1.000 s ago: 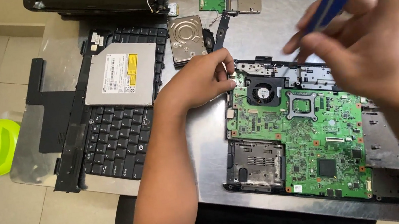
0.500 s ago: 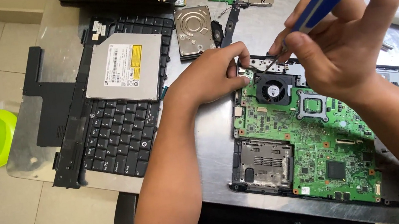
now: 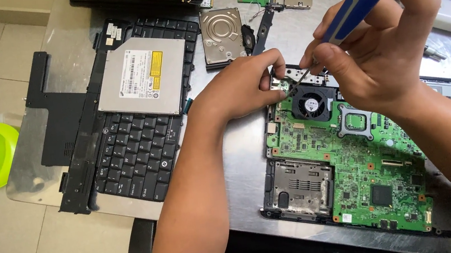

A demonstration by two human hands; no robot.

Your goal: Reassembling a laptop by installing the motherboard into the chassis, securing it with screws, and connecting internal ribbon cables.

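Hands at work: right hand [image 3: 391,53] grips blue-handled screwdriver [image 3: 355,6], tip down at green motherboard [image 3: 352,163] corner, 11 o'clock of black fan [image 3: 309,103]. Left hand [image 3: 238,89] pinches board's top-left edge. Keyboard [image 3: 133,153] with optical drive [image 3: 142,76] at 9 o'clock; hard drive [image 3: 221,35] at 12 on table [image 3: 244,174].

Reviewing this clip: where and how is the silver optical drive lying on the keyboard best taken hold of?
Probably by its two long side edges, coming from above. The optical drive lies flat, label up, on the keyboard, a thin slab whose edges are exposed and free of both hands.
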